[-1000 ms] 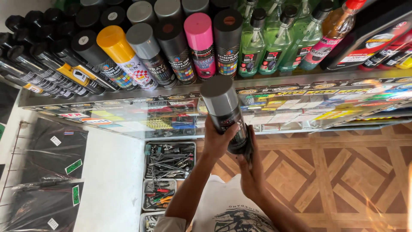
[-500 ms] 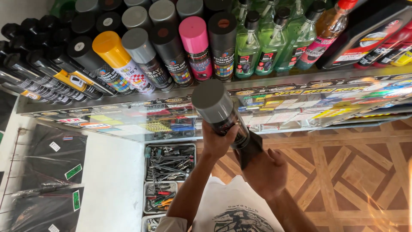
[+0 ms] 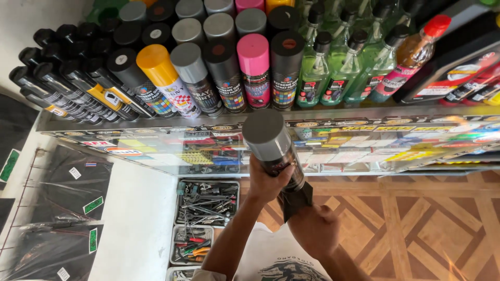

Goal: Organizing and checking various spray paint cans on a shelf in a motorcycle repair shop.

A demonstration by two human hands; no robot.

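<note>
At centre frame, a spray can with a grey cap [image 3: 272,148] is held tilted, its cap pointing toward the upper left and its base toward the lower right, just in front of the glass shelf edge [image 3: 156,125]. Left hand [image 3: 266,181] wraps around the can's dark body from the left, below the cap, fingers closed on it. Right hand [image 3: 314,230], lower and to the right, grips a dark cloth [image 3: 297,200] that covers the can's lower end; whether the fingers press the can itself through the cloth cannot be told. The cap thus stands clear above both grips, and the can's middle lies between the two hands.

Along the upper part of the frame, rows of spray cans stand on the shelf: a yellow-capped can [image 3: 159,70] at upper left of centre, a grey-capped can [image 3: 191,70] beside it, a pink-capped can [image 3: 253,65] directly above the held can, and black-capped cans [image 3: 62,83] further left. Green bottles [image 3: 333,67] fill the upper right, with a red-capped bottle [image 3: 411,54] beyond them.

Below the shelf, trays of hand tools [image 3: 205,205] sit at lower centre-left, near the left forearm. Black packets [image 3: 52,208] hang at lower left. Patterned wood flooring [image 3: 427,229] occupies the lower right.
</note>
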